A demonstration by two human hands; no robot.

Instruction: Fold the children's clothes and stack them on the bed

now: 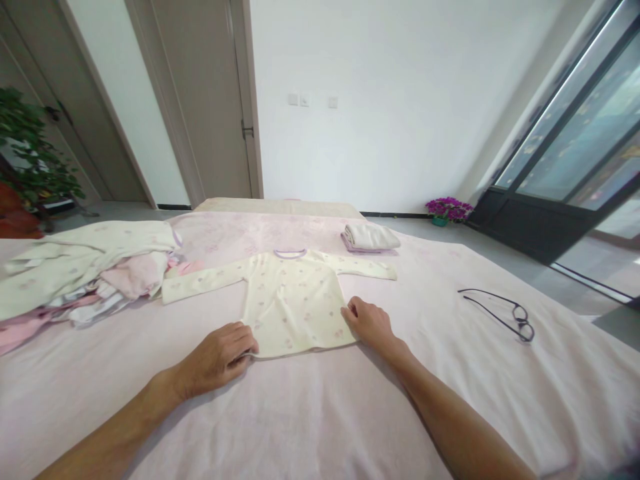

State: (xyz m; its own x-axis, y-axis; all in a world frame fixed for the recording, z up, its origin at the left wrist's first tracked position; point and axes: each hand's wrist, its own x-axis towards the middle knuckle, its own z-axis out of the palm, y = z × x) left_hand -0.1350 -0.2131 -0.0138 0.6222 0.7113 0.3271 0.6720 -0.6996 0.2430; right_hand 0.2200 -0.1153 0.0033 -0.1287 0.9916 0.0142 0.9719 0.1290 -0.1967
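Note:
A small cream long-sleeved shirt with a faint print and a purple neckline lies spread flat on a pink sheet. Its sleeves stretch out to both sides, and the neckline points away from me. My left hand is closed on the shirt's near left corner at the hem. At the right side edge, a little above the hem, my right hand pinches the fabric with its fingers curled.
A heap of loose clothes lies on the left. Behind the right sleeve sits a folded stack of clothes. Black-framed glasses rest on the sheet at right. Potted purple flowers stand on the floor by the wall.

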